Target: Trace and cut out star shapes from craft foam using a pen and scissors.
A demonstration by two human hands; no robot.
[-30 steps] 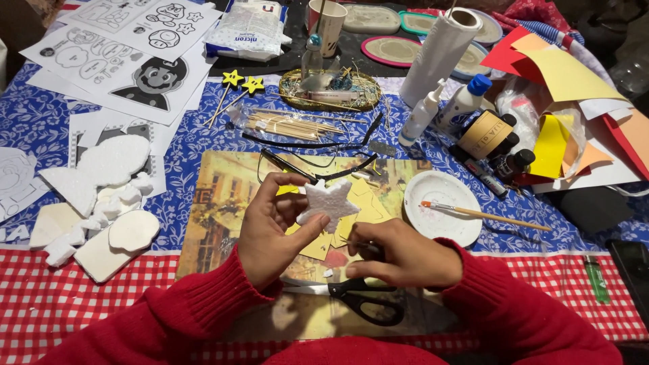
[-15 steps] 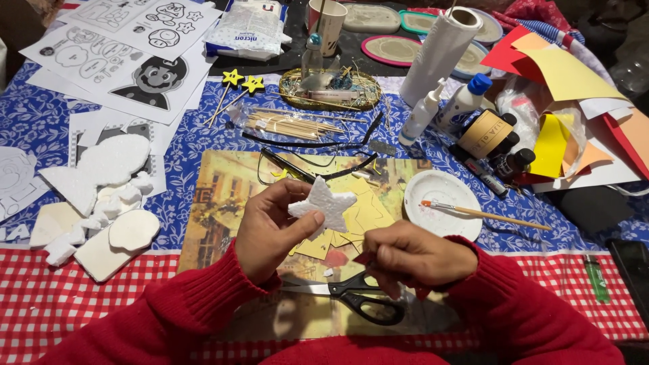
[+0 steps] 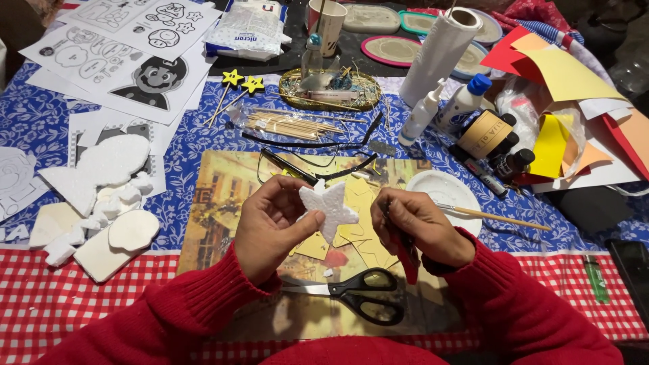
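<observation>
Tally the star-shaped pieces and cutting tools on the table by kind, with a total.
White foam star held in the left hand: 1
Small yellow stars on sticks: 2
Black-handled scissors: 1
Red-handled cutter in the right hand: 1
Total: 5

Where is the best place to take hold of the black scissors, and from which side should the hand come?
Take the scissors by the two black handle loops, which lie at their right end, below the right hand. Come from above and from the right. The blades point left toward the left hand, so that side is probably less safe. The scissors lie flat and closed on the board, so the loops seem free to grasp.
</observation>
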